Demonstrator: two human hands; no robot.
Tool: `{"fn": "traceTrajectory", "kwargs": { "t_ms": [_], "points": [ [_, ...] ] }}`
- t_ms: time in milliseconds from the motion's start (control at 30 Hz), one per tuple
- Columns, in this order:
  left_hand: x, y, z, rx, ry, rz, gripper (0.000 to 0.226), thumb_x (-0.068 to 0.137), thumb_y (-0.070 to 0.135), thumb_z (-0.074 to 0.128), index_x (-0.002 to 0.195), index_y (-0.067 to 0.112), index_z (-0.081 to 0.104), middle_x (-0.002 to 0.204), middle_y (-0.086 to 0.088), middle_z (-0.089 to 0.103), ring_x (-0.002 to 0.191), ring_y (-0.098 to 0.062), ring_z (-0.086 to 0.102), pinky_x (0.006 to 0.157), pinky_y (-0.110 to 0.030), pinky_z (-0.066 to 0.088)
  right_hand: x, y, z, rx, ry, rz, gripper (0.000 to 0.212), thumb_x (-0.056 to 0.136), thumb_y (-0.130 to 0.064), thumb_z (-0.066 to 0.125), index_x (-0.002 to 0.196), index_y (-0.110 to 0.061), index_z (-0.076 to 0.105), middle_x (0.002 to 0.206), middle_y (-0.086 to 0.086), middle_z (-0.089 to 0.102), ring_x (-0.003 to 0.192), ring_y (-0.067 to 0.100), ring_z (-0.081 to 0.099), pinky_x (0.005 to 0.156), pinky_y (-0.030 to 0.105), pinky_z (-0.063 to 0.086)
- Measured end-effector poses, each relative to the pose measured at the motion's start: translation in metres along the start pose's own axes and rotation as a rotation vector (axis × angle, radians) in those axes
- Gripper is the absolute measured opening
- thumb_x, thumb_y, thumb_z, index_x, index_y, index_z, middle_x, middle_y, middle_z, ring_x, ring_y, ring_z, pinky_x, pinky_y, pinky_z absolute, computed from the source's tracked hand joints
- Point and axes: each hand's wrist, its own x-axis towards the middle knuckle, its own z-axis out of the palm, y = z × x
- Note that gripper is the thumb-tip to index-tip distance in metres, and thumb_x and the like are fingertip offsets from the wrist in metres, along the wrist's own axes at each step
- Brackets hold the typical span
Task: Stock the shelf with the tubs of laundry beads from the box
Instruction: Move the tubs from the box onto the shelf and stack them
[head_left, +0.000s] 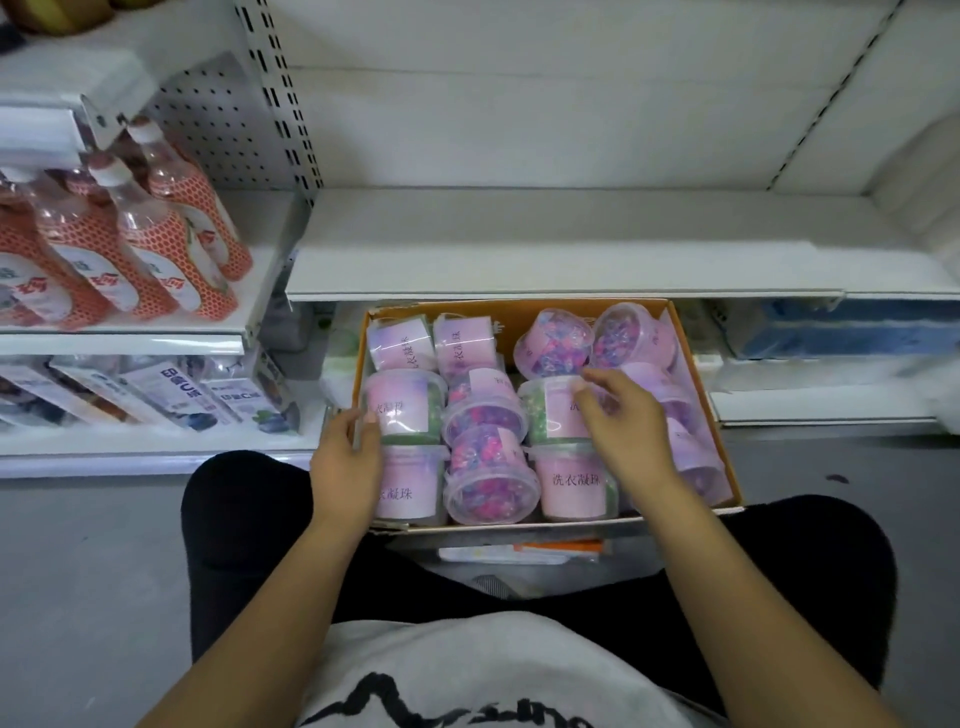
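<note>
Here we look down on an open brown cardboard box with an orange lining (698, 374) at centre frame, between a person's black-clad knees (234, 509) and the front edge of a white metal shelf (519, 254). All the clear plastic tubs of pink and purple laundry beads (491, 480) lie packed in rows inside the box, several on their sides. The left hand (343, 457) sits at the box's left wall with fingers bent against a pink-labelled tub (402, 410); we cannot tell whether it grips. The right hand (623, 426) rests loosely spread, fingertips touching the label of a green-tinted tub (545, 415) right of centre. Orange-labelled plastic bottles (156, 244) stand at upper left.
</note>
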Motion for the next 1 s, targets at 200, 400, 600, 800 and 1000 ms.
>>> {"fn": "traceTrajectory", "kwargs": {
  "t_ms": [200,400,600,800,1000],
  "points": [
    [-0.019,-0.021,-0.011,0.326,-0.084,0.167,0.038,0.094,0.049,0.062,0.120,0.021,0.067,0.128,-0.001,0.056,0.126,-0.024,0.043,0.105,-0.039,0.040,-0.032,-0.001,0.035,-0.035,-0.272,-0.100,0.023,0.095,-0.037,0.067,0.112,-0.024,0.074,0.113,-0.008,0.072,0.106,0.007,0.064,0.098,0.024,0.050],
    [-0.006,-0.027,-0.019,0.335,-0.167,0.258,0.034,0.091,0.048,0.067,0.110,0.021,0.067,0.110,0.003,0.065,0.111,-0.021,0.049,0.096,-0.039,0.042,-0.041,0.004,0.053,-0.185,-0.398,-0.254,0.030,0.089,-0.033,0.075,0.116,-0.019,0.073,0.114,-0.005,0.067,0.108,0.004,0.051,0.092,0.011,0.036],
    [0.006,-0.028,-0.030,0.295,-0.233,0.418,0.033,0.086,0.040,0.070,0.099,0.010,0.067,0.090,0.006,0.057,0.088,-0.019,0.055,0.074,-0.031,0.041,-0.033,0.017,0.069,-0.332,-0.516,-0.370,0.045,0.082,-0.017,0.082,0.125,-0.016,0.069,0.138,0.004,0.060,0.130,0.022,0.050,0.114,0.028,0.032],
    [0.010,-0.026,-0.031,0.309,-0.266,0.520,0.037,0.085,0.045,0.067,0.097,0.010,0.065,0.091,0.002,0.060,0.085,-0.017,0.054,0.074,-0.034,0.046,-0.029,0.010,0.069,-0.246,-0.512,-0.300,0.054,0.075,-0.025,0.088,0.126,-0.021,0.069,0.131,-0.008,0.060,0.125,0.010,0.048,0.110,0.013,0.029],
    [0.019,0.013,-0.036,0.112,-0.238,0.450,0.019,0.095,0.034,0.063,0.097,0.015,0.063,0.089,0.013,0.059,0.083,-0.005,0.055,0.073,-0.017,0.044,-0.026,-0.012,0.061,-0.205,-0.613,-0.211,0.075,0.068,-0.042,0.089,0.136,-0.029,0.059,0.128,-0.019,0.050,0.123,-0.002,0.041,0.103,0.006,0.026]
  ]
}}
